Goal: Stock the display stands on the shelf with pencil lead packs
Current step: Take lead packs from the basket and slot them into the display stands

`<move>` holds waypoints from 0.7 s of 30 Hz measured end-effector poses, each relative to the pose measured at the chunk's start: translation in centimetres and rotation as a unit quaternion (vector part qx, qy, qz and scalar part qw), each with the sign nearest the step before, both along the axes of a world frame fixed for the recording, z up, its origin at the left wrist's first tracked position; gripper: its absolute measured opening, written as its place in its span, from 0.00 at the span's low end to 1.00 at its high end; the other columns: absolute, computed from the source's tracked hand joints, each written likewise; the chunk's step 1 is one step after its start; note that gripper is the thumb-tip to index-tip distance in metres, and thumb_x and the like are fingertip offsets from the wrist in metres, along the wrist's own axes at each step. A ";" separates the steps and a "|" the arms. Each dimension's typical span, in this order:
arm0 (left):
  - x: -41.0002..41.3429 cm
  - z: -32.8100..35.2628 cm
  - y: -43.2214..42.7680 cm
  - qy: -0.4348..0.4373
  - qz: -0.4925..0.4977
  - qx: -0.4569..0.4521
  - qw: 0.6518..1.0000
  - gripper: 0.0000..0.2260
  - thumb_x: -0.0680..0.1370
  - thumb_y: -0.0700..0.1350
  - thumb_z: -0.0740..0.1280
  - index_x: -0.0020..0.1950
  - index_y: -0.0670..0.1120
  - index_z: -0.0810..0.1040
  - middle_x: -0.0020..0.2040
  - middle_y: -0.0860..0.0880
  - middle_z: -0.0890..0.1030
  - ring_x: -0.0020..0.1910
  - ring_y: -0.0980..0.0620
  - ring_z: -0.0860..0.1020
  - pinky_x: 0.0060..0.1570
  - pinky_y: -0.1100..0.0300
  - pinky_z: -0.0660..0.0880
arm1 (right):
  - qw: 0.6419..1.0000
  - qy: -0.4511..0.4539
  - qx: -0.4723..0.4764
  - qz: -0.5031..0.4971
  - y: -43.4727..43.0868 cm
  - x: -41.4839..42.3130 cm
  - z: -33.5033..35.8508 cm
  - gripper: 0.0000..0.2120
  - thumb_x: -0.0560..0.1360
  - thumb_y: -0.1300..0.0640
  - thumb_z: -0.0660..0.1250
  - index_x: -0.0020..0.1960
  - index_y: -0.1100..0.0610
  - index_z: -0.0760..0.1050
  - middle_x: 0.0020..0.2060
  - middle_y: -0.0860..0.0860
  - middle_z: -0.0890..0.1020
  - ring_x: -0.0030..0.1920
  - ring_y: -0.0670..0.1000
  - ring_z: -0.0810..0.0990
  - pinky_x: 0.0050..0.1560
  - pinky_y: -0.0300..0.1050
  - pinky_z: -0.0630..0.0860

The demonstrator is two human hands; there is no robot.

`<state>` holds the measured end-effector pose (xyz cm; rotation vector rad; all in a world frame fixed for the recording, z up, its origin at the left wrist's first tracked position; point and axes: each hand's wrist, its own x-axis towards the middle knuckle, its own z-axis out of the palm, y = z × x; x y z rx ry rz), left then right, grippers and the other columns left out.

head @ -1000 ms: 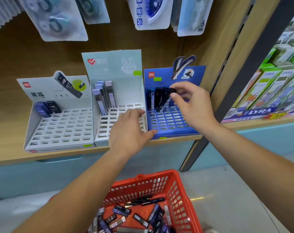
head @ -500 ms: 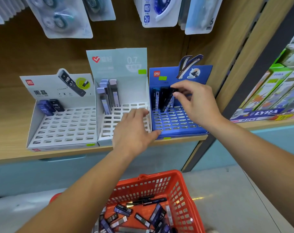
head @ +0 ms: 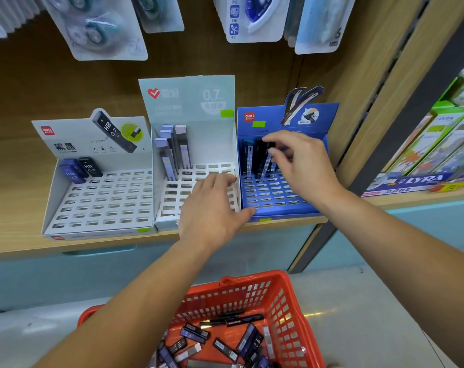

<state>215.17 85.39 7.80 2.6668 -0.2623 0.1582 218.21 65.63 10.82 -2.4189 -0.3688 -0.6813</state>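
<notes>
Three slotted display stands sit side by side on the wooden shelf: a grey one [head: 103, 200] at left with two packs, a pale one [head: 212, 144] in the middle with several tall packs, and a blue one [head: 276, 197] at right. My right hand [head: 302, 166] pinches a dark lead pack [head: 268, 158] standing in the blue stand's back row among other dark packs. My left hand [head: 212, 205] rests flat on the front of the pale stand, thumb touching the blue stand's corner. Below, a red basket [head: 286, 301] holds several loose lead packs [head: 225, 341].
Blister-packed correction tapes [head: 98, 30] hang above the stands. Green and white boxed goods [head: 443, 144] fill the neighbouring shelf at right, past a dark upright post [head: 400, 128]. The wooden shelf edge [head: 26, 243] runs below the stands, with pale floor beneath.
My right hand has stayed at the blue stand's back row, fingers shifting slightly on the dark pack. My left hand keeps its place on the pale stand. The camera drifted a little.
</notes>
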 end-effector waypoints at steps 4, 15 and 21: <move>0.0 0.0 -0.1 0.004 0.004 -0.001 1.000 0.31 0.73 0.64 0.72 0.72 0.56 0.68 0.69 0.59 0.72 0.69 0.55 0.68 0.62 0.55 0.71 | 1.000 0.004 -0.016 -0.010 0.1 -0.4 -0.3 0.14 0.81 0.60 0.66 0.66 0.54 0.78 0.54 0.51 0.84 0.51 0.51 0.83 0.56 0.52 0.81; 0.0 0.1 -0.1 0.017 -0.004 0.004 1.000 0.31 0.74 0.64 0.71 0.73 0.55 0.67 0.69 0.58 0.72 0.69 0.54 0.68 0.62 0.54 0.71 | 0.998 0.058 -0.024 0.009 1.2 -0.8 -0.1 0.19 0.81 0.58 0.66 0.71 0.51 0.74 0.48 0.52 0.81 0.45 0.50 0.81 0.51 0.53 0.82; -0.2 0.5 0.0 0.029 -0.015 0.004 0.999 0.31 0.74 0.64 0.71 0.74 0.54 0.68 0.70 0.56 0.72 0.69 0.53 0.69 0.62 0.53 0.72 | 0.993 0.115 -0.004 0.001 1.0 -1.9 -0.4 0.26 0.81 0.55 0.66 0.77 0.45 0.65 0.51 0.50 0.78 0.48 0.46 0.81 0.54 0.50 0.82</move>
